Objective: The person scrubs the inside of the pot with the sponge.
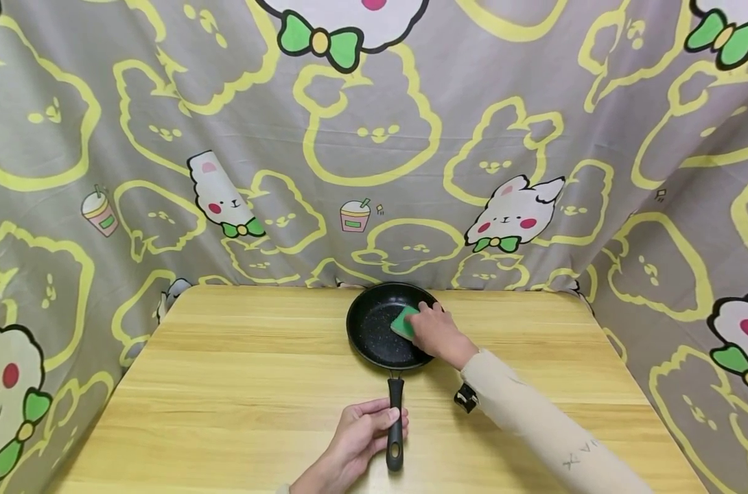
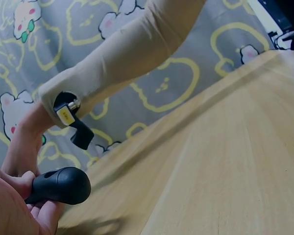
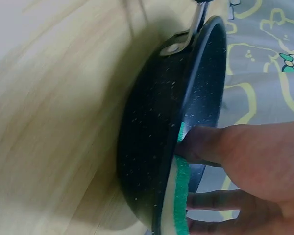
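Observation:
A black speckled frying pan (image 1: 374, 329) sits near the far edge of the wooden table, its handle (image 1: 395, 391) pointing toward me. My left hand (image 1: 364, 436) grips that handle, thumb on top and fingers wrapped beneath; the rounded handle end (image 2: 71, 186) sticks out of the hand in the left wrist view. Inside the pan, my right hand (image 1: 438, 334) holds a green-topped sponge (image 1: 403, 322) against the right part of the inner surface. In the right wrist view, thumb and fingers (image 3: 210, 200) pinch the sponge (image 3: 181, 196), whose pale layer faces the pan.
The wooden table (image 1: 244, 384) extends on both sides of the pan. A cartoon-print curtain (image 1: 374, 171) hangs right behind the table's far edge and along both sides. A small black camera mount (image 1: 466, 397) hangs beneath the right wrist.

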Demonstrator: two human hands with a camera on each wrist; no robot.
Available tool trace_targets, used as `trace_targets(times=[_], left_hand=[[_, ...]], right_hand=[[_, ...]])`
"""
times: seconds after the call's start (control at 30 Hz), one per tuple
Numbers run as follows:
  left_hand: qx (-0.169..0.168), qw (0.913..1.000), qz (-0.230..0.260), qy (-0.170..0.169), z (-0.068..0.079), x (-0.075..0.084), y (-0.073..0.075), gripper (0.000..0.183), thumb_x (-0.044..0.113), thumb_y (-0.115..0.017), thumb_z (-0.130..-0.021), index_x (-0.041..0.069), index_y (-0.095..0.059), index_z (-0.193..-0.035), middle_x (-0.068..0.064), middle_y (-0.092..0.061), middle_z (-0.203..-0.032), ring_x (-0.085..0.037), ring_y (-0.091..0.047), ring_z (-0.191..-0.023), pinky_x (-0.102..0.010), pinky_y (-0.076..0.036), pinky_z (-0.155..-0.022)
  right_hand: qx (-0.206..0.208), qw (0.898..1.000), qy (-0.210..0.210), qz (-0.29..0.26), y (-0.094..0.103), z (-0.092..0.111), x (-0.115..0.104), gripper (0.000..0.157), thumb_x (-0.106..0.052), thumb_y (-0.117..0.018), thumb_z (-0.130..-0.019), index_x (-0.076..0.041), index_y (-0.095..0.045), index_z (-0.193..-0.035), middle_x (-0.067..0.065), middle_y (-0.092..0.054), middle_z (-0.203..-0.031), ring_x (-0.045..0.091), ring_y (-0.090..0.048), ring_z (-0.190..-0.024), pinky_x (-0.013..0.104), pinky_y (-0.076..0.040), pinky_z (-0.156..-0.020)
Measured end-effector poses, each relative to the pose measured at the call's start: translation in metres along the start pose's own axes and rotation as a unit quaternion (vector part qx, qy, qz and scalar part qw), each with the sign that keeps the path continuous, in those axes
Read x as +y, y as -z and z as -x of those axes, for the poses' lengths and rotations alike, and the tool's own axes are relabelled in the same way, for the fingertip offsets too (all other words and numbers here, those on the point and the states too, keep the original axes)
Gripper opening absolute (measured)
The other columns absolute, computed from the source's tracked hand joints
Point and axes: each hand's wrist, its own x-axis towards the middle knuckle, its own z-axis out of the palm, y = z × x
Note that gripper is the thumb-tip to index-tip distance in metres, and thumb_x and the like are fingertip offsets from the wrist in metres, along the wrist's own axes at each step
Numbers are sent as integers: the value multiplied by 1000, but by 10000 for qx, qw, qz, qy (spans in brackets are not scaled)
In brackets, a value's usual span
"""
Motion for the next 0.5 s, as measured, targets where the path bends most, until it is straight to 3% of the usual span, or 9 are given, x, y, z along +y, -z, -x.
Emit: trace_targets(times=[0.13, 0.23, 0.4, 0.5], left_hand=[[-4, 10000, 20, 29, -1, 1, 0, 41, -3, -71, -92, -19, -57, -127, -21, -74, -102, -25, -73, -91, -41, -61, -87], [-7, 10000, 4, 97, -1, 1, 0, 41, -3, -71, -92, -19, -57, -127, -21, -74, -102, -25, -74, -91, -41, -61, -87], [-18, 9998, -70, 173, 0, 1, 1, 43, -2, -71, -93, -20, -56, -129, -20, -75, -102, -26, -74, -91, -42, -61, -88], [-27, 9997, -136, 188, -1, 1, 2, 43, -2, -70, -94, -20, -55, -130, -20, -75, -102, -27, -74, -93, -42, -61, -88]], right_hand=[[-114, 9995, 185, -231, 4, 6, -2, 25, -17, -78, -91, -13, -75, -116, 20, -63, -104, 41, -59, -88, 56, -60, -71], [-233, 9975, 450, -503, 9, 11, -3, 25, -12, -77, -90, -9, -76, -115, 19, -66, -100, 39, -60, -89, 54, -58, -76], [-738, 9879, 805, -1102, 17, 15, -5, 33, -6, -72, -90, -4, -73, -122, 18, -70, -116, 38, -62, -110, 53, -52, -99], [-1007, 9820, 804, -1378, 19, 16, -8, 35, -8, -71, -91, -5, -72, -126, 17, -68, -126, 37, -60, -120, 50, -51, -103]])
